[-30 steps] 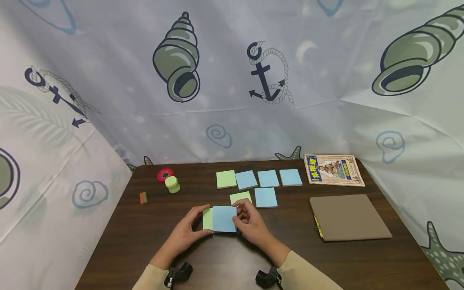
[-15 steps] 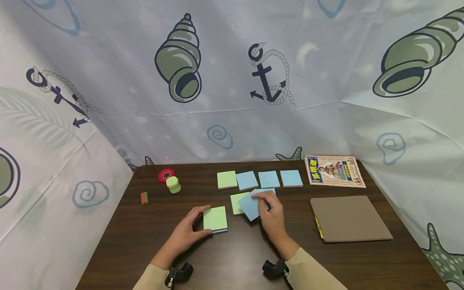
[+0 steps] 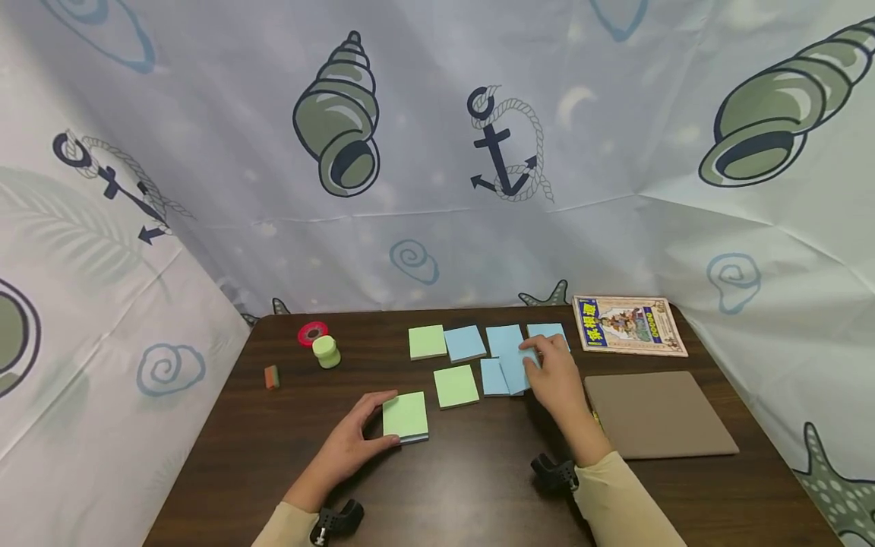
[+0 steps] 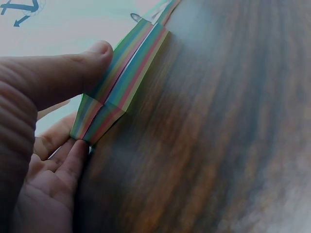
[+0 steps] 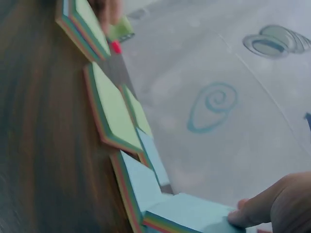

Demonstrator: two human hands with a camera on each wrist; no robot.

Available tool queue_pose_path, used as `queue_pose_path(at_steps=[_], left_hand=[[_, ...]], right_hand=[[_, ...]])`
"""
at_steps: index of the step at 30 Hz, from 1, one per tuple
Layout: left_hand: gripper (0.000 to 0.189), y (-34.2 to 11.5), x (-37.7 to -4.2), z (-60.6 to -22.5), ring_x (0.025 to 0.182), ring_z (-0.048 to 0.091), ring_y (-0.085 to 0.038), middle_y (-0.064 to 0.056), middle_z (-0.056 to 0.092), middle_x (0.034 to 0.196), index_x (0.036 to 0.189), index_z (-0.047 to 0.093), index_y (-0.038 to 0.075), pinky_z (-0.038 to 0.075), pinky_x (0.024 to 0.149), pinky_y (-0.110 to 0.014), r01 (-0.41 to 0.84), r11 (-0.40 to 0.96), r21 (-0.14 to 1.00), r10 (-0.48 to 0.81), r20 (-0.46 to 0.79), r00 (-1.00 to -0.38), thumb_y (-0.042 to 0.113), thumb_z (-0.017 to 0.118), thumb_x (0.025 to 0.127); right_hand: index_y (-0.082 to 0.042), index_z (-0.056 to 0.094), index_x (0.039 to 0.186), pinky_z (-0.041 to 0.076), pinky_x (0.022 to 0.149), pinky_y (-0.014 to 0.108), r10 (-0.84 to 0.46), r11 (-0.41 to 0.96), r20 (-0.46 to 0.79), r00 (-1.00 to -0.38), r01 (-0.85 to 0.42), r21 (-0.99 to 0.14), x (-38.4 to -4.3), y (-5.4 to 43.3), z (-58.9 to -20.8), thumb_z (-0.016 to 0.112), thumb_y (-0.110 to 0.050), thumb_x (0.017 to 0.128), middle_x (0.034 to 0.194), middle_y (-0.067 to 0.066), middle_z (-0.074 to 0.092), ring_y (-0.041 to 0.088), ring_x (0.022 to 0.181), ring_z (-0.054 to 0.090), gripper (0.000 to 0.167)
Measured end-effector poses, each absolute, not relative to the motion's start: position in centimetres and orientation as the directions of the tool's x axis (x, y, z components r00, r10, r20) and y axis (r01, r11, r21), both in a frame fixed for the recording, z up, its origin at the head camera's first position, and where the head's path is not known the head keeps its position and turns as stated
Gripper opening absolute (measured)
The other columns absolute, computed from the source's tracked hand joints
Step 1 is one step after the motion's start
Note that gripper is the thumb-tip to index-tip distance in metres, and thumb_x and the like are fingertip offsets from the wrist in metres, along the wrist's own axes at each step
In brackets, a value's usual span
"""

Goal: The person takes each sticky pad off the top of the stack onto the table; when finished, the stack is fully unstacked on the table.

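Note:
My left hand (image 3: 349, 441) holds a small stack of sticky note pads (image 3: 405, 414), green on top, at its left side. The left wrist view shows two pads (image 4: 119, 73) with rainbow-striped edges between thumb and fingers. With my right hand (image 3: 557, 376) I pinch a blue sticky note pad (image 3: 509, 365), tilted over another blue pad (image 3: 494, 377) on the table. In the right wrist view, my right thumb (image 5: 260, 206) presses on the held pad (image 5: 189, 213). A green pad (image 3: 456, 386) lies between the hands.
Behind lie a green pad (image 3: 427, 342) and several blue pads (image 3: 465, 343) in a row. An illustrated booklet (image 3: 629, 325) and a brown folder-like slab (image 3: 661, 415) lie right. Left are a red ring (image 3: 313, 333), a light green cylinder (image 3: 326, 352) and a small orange-green block (image 3: 272, 377).
My right hand has lifted the blue pad off the stack by my left hand and carried it right, uncovering the green pad on top. The left hand has stayed in place.

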State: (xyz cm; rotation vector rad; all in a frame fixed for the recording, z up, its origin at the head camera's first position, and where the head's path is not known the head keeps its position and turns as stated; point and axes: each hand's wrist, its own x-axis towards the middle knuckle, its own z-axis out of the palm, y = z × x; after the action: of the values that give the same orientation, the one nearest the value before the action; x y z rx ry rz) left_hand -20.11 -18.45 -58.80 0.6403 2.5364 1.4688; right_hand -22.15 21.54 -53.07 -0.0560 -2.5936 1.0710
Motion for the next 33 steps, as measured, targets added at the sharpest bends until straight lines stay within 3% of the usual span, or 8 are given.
queue_pose_path(at_steps=[4,9,14,17,24,33], left_hand=[[0.079,-18.3,-20.2,-58.5,0.153,0.05,-0.025,-0.002,0.056,0.158,0.16,0.055,0.017,0.036,0.13,-0.032,0.288,0.438,0.851,0.421,0.089,-0.903,0.022,0.092,0.09],[0.078,-18.2,-20.2,-58.5,0.152,0.051,-0.027,-0.002,0.056,0.159,0.16,0.054,0.015,0.036,0.129,-0.051,0.301,0.459,0.836,0.417,0.097,-0.904,0.022,0.091,0.091],[0.078,-18.3,-20.2,-58.7,0.151,0.052,-0.03,-0.006,0.057,0.159,0.159,0.055,0.012,0.038,0.128,-0.051,0.331,0.456,0.826,0.43,0.121,-0.895,0.021,0.091,0.091],[0.077,-18.3,-20.2,-58.6,0.152,0.052,-0.026,-0.002,0.057,0.159,0.159,0.056,0.014,0.038,0.129,-0.048,0.314,0.461,0.83,0.421,0.107,-0.901,0.023,0.092,0.091],[0.077,-18.2,-20.3,-58.5,0.152,0.052,-0.021,0.002,0.057,0.158,0.158,0.057,0.017,0.038,0.13,-0.042,0.303,0.471,0.828,0.417,0.093,-0.904,0.024,0.092,0.09],[0.079,-18.1,-20.2,-58.5,0.152,0.052,-0.023,0.0,0.056,0.159,0.159,0.055,0.015,0.038,0.129,-0.04,0.304,0.465,0.831,0.424,0.092,-0.901,0.023,0.092,0.09]], right_hand=[[-0.01,0.079,0.117,0.045,0.078,0.041,0.188,0.712,0.213,-0.959,-0.016,-0.702,-22.6,22.9,-52.6,0.072,-0.007,0.099,0.11,0.015,0.057,0.03,0.095,0.058,0.02],[-0.009,0.081,0.118,0.046,0.08,0.044,0.211,0.716,0.209,-0.955,0.005,-0.698,-22.8,24.2,-52.7,0.073,-0.009,0.097,0.11,0.017,0.06,0.032,0.097,0.06,0.022],[-0.006,0.08,0.12,0.044,0.078,0.044,0.234,0.727,0.163,-0.958,0.061,-0.684,-22.7,25.2,-53.3,0.073,-0.009,0.098,0.107,0.017,0.059,0.032,0.097,0.057,0.023],[-0.004,0.078,0.122,0.042,0.077,0.045,0.231,0.744,0.133,-0.964,0.087,-0.663,-22.8,25.5,-53.7,0.072,-0.01,0.099,0.106,0.017,0.058,0.031,0.096,0.054,0.025],[0.0,0.076,0.119,0.049,0.082,0.055,0.253,0.779,0.154,-0.955,0.106,-0.618,-22.8,25.4,-54.7,0.07,-0.006,0.094,0.107,0.023,0.061,0.039,0.097,0.06,0.026],[0.0,0.075,0.117,0.052,0.081,0.056,0.262,0.802,0.145,-0.954,0.132,-0.582,-22.6,25.3,-55.2,0.07,-0.002,0.091,0.107,0.023,0.062,0.038,0.093,0.061,0.027]])
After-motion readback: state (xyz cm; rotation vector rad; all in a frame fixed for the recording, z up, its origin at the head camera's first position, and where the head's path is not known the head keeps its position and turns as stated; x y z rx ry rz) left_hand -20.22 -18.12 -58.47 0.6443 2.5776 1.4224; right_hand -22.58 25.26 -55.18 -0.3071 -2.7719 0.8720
